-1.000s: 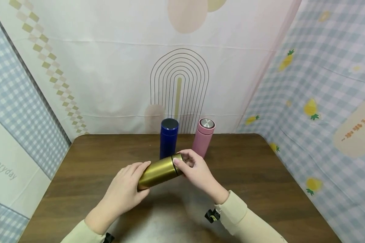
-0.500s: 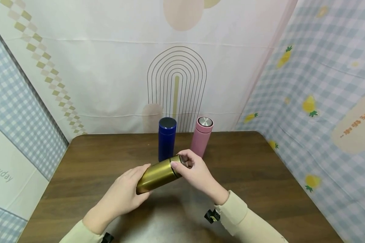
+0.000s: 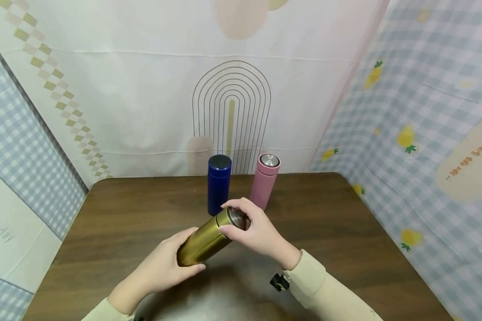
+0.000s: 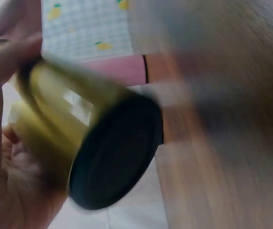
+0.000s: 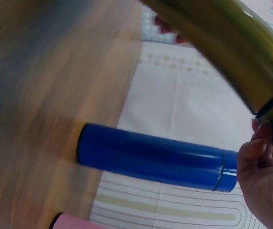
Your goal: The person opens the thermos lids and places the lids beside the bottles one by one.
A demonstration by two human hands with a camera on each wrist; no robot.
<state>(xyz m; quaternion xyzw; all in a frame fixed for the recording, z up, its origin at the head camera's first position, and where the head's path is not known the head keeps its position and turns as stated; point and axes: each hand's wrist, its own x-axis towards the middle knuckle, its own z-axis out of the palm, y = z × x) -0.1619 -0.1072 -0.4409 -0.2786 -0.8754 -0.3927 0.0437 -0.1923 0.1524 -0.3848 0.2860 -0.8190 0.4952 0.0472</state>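
Observation:
A gold thermos bottle (image 3: pixel 205 242) is held tilted above the table, its silver-topped lid up and to the right. My left hand (image 3: pixel 160 265) grips the body near the base, thumb below and fingers on the far side. With thumb and fingers, my right hand (image 3: pixel 257 229) holds the lid end. The bottle's dark round base (image 4: pixel 117 152) faces the left wrist camera, blurred. Behind it a blue thermos (image 3: pixel 218 187) stands upright, with a pink thermos (image 3: pixel 265 180) to its right. In the right wrist view the blue thermos (image 5: pixel 155 155) appears sideways beyond my right fingers.
The brown wooden table (image 3: pixel 325 232) has rounded far corners and a shiny reflection at the front. A white patterned cloth (image 3: pixel 144 111) hangs behind it. Blue checked cloths (image 3: pixel 409 102) hang at both sides.
The gold thermos has tipped more upright and its base has come slightly nearer, showing more of the lid's silver top. My right fingers have shifted round the lid. The blue and pink thermoses stay standing.

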